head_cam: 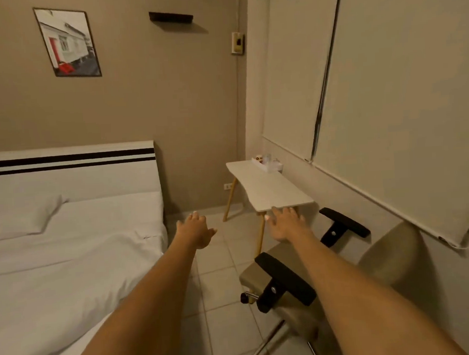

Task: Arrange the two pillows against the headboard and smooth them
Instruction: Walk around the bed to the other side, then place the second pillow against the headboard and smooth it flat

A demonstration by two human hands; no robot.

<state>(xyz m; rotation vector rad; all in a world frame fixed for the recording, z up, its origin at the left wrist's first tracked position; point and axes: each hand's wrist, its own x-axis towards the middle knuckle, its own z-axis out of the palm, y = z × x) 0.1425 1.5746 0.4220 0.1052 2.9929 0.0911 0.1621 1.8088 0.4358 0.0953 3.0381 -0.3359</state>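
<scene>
One white pillow (19, 218) lies flat on the white bed (77, 266) at the far left, just below the white headboard (71, 176) with two dark stripes. I see only this one pillow. Both my arms stretch forward over the floor beside the bed. My left hand (194, 230) hovers past the bed's right corner, fingers spread, holding nothing. My right hand (284, 223) is held out near the end of a small table, also spread and empty. Neither hand touches the pillow.
A small white side table (267, 187) on wooden legs stands by the right wall with small items at its far end. A beige office chair (297, 280) with black armrests sits under my right arm. Tiled floor (221, 288) runs between bed and chair. Roller blinds cover the right wall.
</scene>
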